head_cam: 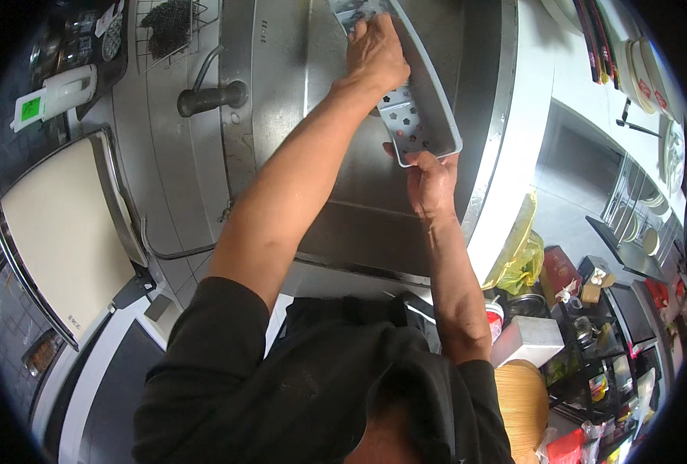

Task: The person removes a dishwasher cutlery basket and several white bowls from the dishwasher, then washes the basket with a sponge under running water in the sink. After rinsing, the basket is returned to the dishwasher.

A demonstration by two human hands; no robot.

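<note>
A long light-grey plastic tray (427, 75) with small shaped holes in its floor is tilted over the stainless-steel sink (343, 168). My right hand (434, 182) grips its near end, thumb over the rim and fingers underneath. Bent at the knuckles, my left hand (376, 55) reaches inside the tray's far part; its fingertips are hidden, so whether it holds something cannot be told. Whitish wet patches show beside those fingers. Left of the basin stands a dark metal faucet (213, 98).
A cream-coloured lid or panel (68, 232) stands at the left, below a wire rack (167, 32) with a dark scouring pad. White counter edge (529, 116) borders the sink's right side. Lower right are a yellow plastic bag (520, 261), a white box (527, 341) and crowded shelves.
</note>
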